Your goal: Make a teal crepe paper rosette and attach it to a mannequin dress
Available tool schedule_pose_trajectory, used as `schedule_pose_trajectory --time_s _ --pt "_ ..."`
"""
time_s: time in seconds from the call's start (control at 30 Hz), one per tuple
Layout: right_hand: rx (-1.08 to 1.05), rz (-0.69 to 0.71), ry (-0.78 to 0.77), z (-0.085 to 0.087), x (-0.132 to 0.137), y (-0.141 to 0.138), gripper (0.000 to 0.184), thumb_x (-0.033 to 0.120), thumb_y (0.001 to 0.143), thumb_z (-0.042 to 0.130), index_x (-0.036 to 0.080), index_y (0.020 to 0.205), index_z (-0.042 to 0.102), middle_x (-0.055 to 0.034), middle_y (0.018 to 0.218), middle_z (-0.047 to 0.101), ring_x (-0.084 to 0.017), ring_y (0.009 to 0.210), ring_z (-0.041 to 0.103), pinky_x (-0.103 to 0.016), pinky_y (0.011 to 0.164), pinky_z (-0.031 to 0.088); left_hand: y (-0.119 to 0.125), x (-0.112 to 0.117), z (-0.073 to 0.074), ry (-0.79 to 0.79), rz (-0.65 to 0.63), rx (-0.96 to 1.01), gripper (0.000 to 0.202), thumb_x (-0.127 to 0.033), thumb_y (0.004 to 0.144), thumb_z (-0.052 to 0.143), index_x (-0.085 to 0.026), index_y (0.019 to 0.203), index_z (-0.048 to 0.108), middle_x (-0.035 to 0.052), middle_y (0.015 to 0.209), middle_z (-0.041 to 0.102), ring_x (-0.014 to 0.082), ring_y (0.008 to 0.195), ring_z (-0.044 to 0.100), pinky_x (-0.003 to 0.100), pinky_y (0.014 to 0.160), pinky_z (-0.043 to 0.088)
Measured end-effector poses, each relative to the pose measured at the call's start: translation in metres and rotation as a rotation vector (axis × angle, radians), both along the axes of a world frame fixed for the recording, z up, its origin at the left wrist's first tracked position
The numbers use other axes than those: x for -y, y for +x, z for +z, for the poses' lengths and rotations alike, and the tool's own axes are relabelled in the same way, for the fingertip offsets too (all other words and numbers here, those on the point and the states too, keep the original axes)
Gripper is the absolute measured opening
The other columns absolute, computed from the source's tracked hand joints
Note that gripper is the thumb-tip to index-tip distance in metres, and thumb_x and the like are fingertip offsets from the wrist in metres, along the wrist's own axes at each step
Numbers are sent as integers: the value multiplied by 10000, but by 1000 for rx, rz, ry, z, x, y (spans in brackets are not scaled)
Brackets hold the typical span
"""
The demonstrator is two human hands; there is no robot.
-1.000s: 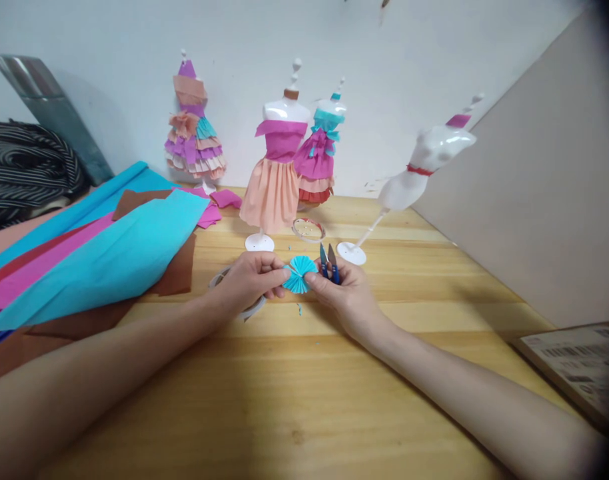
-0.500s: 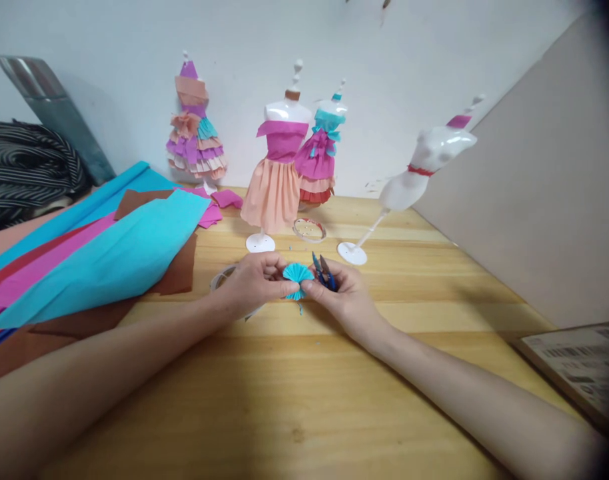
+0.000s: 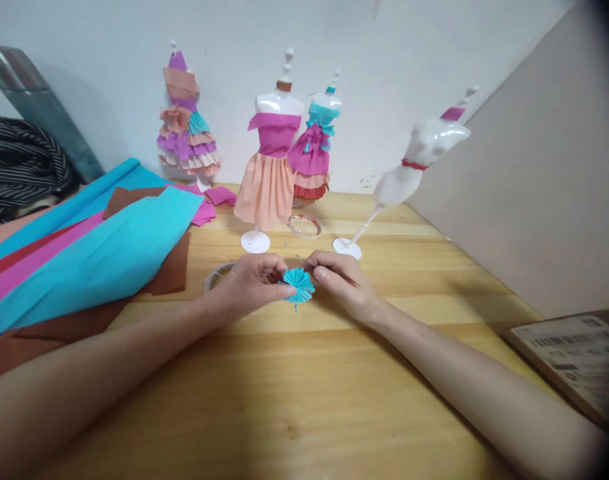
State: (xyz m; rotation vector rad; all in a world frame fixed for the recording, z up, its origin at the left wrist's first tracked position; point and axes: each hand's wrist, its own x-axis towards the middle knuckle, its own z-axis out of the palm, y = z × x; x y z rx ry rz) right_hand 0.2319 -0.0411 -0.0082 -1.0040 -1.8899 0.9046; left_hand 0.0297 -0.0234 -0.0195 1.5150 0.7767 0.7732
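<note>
My left hand pinches the left side of a small turquoise pleated paper rosette between thumb and fingers, a little above the table. The rosette faces me, its folds fanned into a nearly full round. Just right of it, my right hand is closed around small blue-handled scissors. Only a thin tip of them pokes out toward the rosette; the handles are hidden by the hand. A roll of clear tape lies partly behind my left hand.
Crepe paper sheets are heaped at left. A white mannequin in a pink and peach dress stands ahead, two dressed ones behind it. A tilted bare mannequin is at right. Another tape ring lies between. A cardboard box sits at right.
My right thumb and fingers have let go of the rosette and drawn slightly right. The scissors have turned from pointing up to pointing left. The rosette is opened out rounder.
</note>
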Motion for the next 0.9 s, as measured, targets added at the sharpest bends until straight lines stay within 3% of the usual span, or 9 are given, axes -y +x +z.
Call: schedule_pose_trajectory --time_s 0.2,0.53,0.9 --pt "172 69 200 2 -1 3 288 363 912 447 179 728 570 3 630 527 -132 577 446 -278 566 350 -1 -2 0 -27 -67 32 186 -245 631 735 -137 684 592 -19 647 623 85 615 563 213 603 438" --pt "336 103 445 13 -4 11 232 301 916 450 159 790 582 -14 661 544 -124 562 454 -264 551 367 -1 -2 3 -18 -86 50 169 -216 638 731 -136 662 585 -44 600 587 57 561 516 192 565 407" --pt "338 149 506 11 -7 15 240 322 923 450 158 795 570 -6 668 505 -115 554 427 -261 550 359 -2 -3 -1 4 -85 44 163 -211 639 738 -133 684 602 -32 616 599 71 579 542 202 574 428"
